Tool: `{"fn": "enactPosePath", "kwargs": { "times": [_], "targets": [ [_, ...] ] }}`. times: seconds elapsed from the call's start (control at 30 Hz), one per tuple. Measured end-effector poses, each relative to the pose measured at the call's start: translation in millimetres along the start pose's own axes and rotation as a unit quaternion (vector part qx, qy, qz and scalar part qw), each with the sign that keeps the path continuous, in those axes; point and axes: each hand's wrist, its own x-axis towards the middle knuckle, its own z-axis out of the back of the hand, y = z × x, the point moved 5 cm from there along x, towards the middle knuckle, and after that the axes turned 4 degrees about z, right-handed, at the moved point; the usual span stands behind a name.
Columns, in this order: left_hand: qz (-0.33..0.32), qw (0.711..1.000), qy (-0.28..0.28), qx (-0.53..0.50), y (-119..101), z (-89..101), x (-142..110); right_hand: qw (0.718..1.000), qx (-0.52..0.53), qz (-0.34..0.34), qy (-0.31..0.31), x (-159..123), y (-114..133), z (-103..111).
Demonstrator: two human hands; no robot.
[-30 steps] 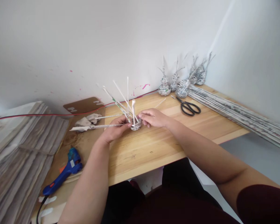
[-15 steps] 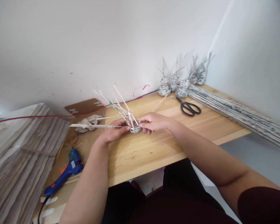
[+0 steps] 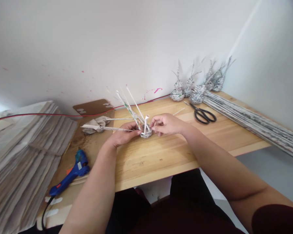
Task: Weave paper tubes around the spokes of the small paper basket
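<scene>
A small round base woven from rolled newspaper [image 3: 146, 133] sits over the wooden table, with several pale paper tubes [image 3: 133, 112] sticking up and out of it. My left hand [image 3: 125, 132] grips its left side, thumb on the near rim; two tubes stretch leftward past this hand. On the right side my right hand [image 3: 164, 125] has thumb and forefinger pinched together close to the rim. A thin paper tube [image 3: 179, 111] shows behind that hand; whether it runs into the pinch is hidden.
Black-handled scissors [image 3: 203, 114] lie to the right. Behind them stand several woven newspaper gourd shapes [image 3: 177, 91] beside a bundle of long paper tubes [image 3: 244, 120]. At left are a blue glue gun [image 3: 72, 175], a crumpled cloth [image 3: 97, 124] and a stack of newspapers [image 3: 31, 162].
The upright tubes tilted left, and a short thick one stands up again now. My right hand has drawn slightly away from the rim. The whole view has shifted a little.
</scene>
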Motion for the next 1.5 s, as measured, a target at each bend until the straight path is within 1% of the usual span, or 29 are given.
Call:
{"fn": "enactPosePath", "kwargs": {
  "times": [0.1,0.17,0.27,0.37,0.67,0.83,0.97,1.13,1.3,1.5],
  "targets": [
    [-0.01,1.0,0.002,0.0,-2.4,-0.3,-0.1,1.0,0.013,0.0,0.013,-0.1,-0.2,-1.5],
    [-0.017,1.0,0.005,0.001,-2.7,-0.5,0.1,0.999,0.023,-0.009,0.038,0.5,-2.5,-5.2],
    [-0.02,1.0,0.013,-0.003,0.0,-1.0,0.8,0.996,0.012,-0.022,0.084,1.6,-6.8,-11.3],
    [-0.023,1.0,0.021,0.002,2.2,-1.3,1.4,0.995,0.003,-0.022,0.102,2.3,-8.3,-13.5],
    [-0.032,0.998,0.036,-0.036,5.9,-0.3,2.1,0.992,0.003,-0.07,0.105,-1.0,-5.1,-14.5],
    [-0.028,0.999,0.019,-0.029,10.9,1.2,2.5,0.993,0.016,-0.055,0.107,2.8,-10.4,-16.6],
    [-0.022,0.999,0.02,-0.035,11.5,0.9,2.0,0.996,0.023,-0.027,0.086,6.1,-10.5,-18.2],
    [-0.027,0.999,0.01,-0.045,14.2,1.3,1.1,0.997,0.026,-0.035,0.066,7.4,-10.7,-20.6],
    [-0.031,0.999,0.01,-0.04,20.4,0.3,3.2,0.998,0.03,-0.027,0.053,9.7,-14.1,-22.6],
    [-0.043,0.999,0.005,0.002,14.7,0.7,2.0,0.998,0.021,-0.004,0.064,9.9,-14.9,-22.9]
  ]
}}
